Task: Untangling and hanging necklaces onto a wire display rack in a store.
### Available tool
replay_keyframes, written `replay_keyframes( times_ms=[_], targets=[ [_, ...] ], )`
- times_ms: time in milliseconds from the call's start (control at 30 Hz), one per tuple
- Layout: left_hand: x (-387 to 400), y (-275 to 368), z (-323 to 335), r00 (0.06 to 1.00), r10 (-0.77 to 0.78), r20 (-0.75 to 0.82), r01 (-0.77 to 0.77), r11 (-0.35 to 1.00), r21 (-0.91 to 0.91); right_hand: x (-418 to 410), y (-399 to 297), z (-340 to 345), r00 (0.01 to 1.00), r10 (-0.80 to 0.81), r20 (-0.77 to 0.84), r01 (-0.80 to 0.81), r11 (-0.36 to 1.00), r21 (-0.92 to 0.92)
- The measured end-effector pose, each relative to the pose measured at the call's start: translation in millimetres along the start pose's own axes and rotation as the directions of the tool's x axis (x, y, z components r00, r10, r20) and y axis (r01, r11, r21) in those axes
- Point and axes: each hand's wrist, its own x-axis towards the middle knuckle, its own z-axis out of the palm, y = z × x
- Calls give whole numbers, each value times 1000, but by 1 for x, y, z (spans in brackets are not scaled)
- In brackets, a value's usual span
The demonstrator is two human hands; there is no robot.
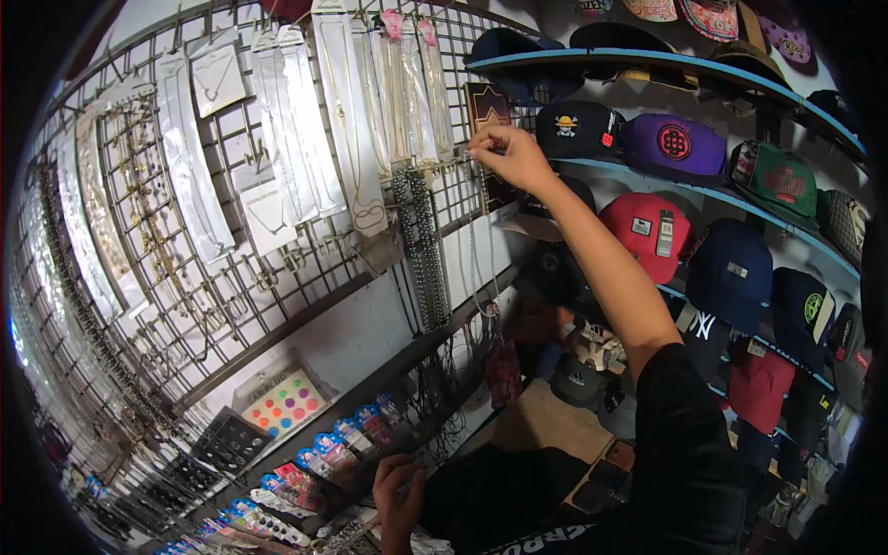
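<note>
My right hand point(512, 158) is raised to the right end of a wire grid, thumb and fingertips pinched at the top of a silver chain necklace point(493, 246). The chain hangs below the fingers in a long loop, beside a metal hook on the grid. Several dark bead strands point(420, 250) hang just left of it. Behind the hand is a dark panel with a gold star pattern point(489, 104). Low in the view, my left hand point(401, 489) has its fingers curled, near carded small goods point(335, 454); whether it holds anything is hidden.
The wire grid point(229, 142) carries packaged necklaces point(350, 118) and hooks. Blue-edged shelves point(645, 57) with caps, including a red cap point(645, 232), stand close to my right arm. An ear plug card point(283, 402) leans below the grid. A cardboard surface point(555, 423) lies beneath.
</note>
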Motion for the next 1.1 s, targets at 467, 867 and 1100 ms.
replay_keyframes(
  times_ms=[467, 867, 1100],
  targets=[
    [14, -9, 5, 1000, 11, 8, -11, 1000, 20, -47, -10, 44, 890, -332, -313, 164, 873, -460],
    [2, -35, 5, 992, 26, 121, -27, 1000, 11, -56, -2, 76, 871, -381, -312, 234, 877, -419],
    [-6, -48, 20, 994, -3, 112, 10, 998, -56, -52, 7, 92, 885, -379, -271, 227, 859, -460]
  ],
)
